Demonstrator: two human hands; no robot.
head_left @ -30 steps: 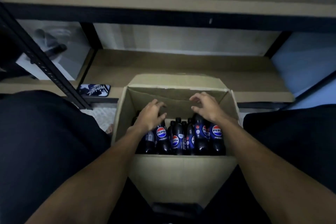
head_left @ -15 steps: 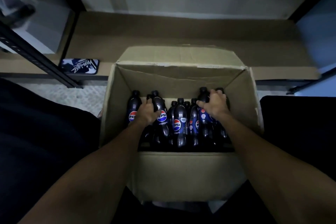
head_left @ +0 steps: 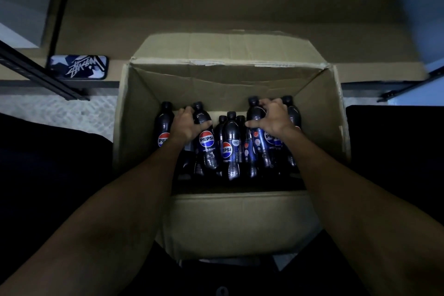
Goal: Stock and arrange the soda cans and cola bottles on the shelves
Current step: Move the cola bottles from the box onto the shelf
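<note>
- Shelf: the bottom board of the rack, brown, running across the far side of the scene. A black upright slants across it at the left.
- Floor: pale and speckled, showing to the left of the box.
- Cardboard box: top open, set between the person's knees (dark trousers on either side). The far flap is folded outward toward the shelf's front edge.
- Cola bottles: dark Pepsi bottles with black caps, all inside the box. They stand upright and are crowded shoulder to shoulder toward its near wall. The light is dim, so the exact count is uncertain.
- Left hand: down inside the box at the left of the row. Its fingers are curled beside the neck of the second bottle from the left and its thumb is laid across that bottle's shoulder, so it grips it. The leftmost bottle stands just beside the knuckles.
- Right hand: down inside the box at the right of the row. Its fingers are curled over the top of the covered bottle, whose cap is hidden. The thumb stretches left across the shoulder of the neighbouring bottle.
- Phone case: dark with a white scrawled logo, lying flat on the shelf's front edge. It is left of the box and apart from it.
</note>
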